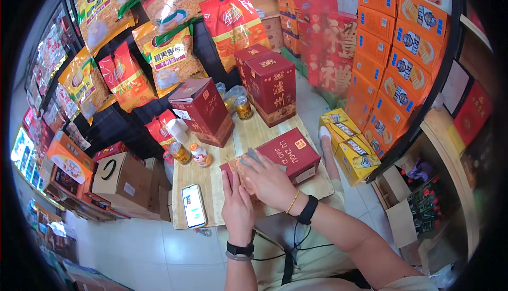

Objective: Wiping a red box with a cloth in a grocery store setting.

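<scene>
Both hands pressed flat on a flat red box [283, 156] lying on the wooden counter [211, 185]: left hand [236, 206] fingers together at the box's near end, right hand [270, 180] spread over its top. A phone [193, 205] lay left of the box; two cans [189, 154] stood beyond it.

Red cartons [272, 87] stand on the wooden table, a lit phone screen [193, 205] at its near-left edge.
</scene>
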